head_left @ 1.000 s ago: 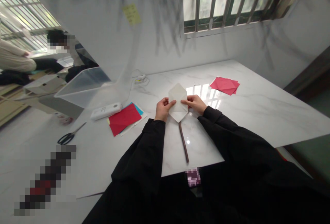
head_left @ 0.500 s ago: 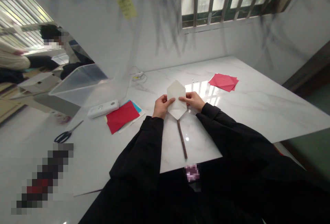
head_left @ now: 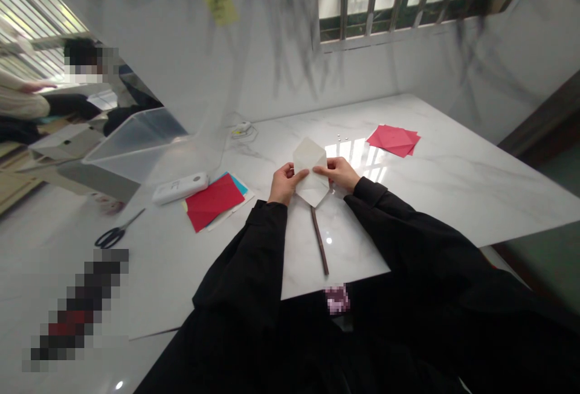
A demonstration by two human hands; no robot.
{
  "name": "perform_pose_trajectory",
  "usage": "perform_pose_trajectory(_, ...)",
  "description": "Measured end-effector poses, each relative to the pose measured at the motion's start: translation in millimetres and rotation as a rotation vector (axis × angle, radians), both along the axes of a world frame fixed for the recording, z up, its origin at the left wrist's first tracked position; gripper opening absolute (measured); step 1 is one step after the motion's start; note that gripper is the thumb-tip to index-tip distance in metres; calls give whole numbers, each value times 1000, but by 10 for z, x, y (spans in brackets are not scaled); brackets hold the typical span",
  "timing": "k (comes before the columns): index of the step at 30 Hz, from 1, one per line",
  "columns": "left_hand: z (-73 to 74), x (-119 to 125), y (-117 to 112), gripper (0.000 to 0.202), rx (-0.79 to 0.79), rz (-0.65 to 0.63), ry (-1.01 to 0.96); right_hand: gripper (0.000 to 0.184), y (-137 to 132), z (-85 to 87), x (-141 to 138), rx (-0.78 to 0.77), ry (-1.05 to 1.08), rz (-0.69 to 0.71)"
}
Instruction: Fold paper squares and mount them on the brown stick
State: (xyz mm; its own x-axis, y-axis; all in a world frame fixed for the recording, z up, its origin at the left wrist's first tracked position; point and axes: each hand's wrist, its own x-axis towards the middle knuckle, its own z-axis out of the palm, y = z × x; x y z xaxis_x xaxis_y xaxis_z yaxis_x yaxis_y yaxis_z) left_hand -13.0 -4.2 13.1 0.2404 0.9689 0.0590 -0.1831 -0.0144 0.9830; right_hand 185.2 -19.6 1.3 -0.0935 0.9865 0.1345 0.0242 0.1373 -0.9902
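Between my two hands is a sheet of cream-white folded paper (head_left: 311, 157), six-sided in outline with pointed top and bottom. My left hand (head_left: 285, 182) pinches its left side, the thumb lying across the front. On the opposite side my right hand (head_left: 341, 173) grips the paper the same way, its thumb close to the left thumb. The fingers behind the paper are mostly hidden. Just below the lower point, a thin dark brown stick (head_left: 319, 243) lies on the white marbled table (head_left: 453, 188) and runs toward me.
Left of my hands lie red paper (head_left: 215, 200) over blue and white sheets, a white device (head_left: 181, 188) and black scissors (head_left: 113, 235). Red folded papers (head_left: 394, 140) rest at the right rear. A clear plastic bin (head_left: 136, 134) stands left, with people beyond it.
Both hands keep their hold on the paper, with hardly any movement of the fingers. The whole view has shifted slightly, so things appear a little higher.
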Motion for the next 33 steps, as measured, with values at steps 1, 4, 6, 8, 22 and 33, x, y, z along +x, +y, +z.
perform_pose_trajectory(1,1,-1,-2,61,0,-4,3,51,4,-5,-1,0,1,2)
perform_pose_trajectory(4,-1,-3,-4,62,4,-1,11,48,13,-13,-2,7,10,6)
perform_pose_trajectory(6,-4,-2,-2,62,5,2,19,47,13,-7,-1,19,10,11)
perform_pose_trajectory(8,-7,1,1,62,4,0,21,46,9,3,0,38,-2,13)
perform_pose_trajectory(22,5,9,-12,64,-4,-17,31,45,6,-1,5,115,-185,-56)
perform_pose_trajectory(33,30,18,-11,64,-19,10,34,47,-20,25,-6,68,-109,28)
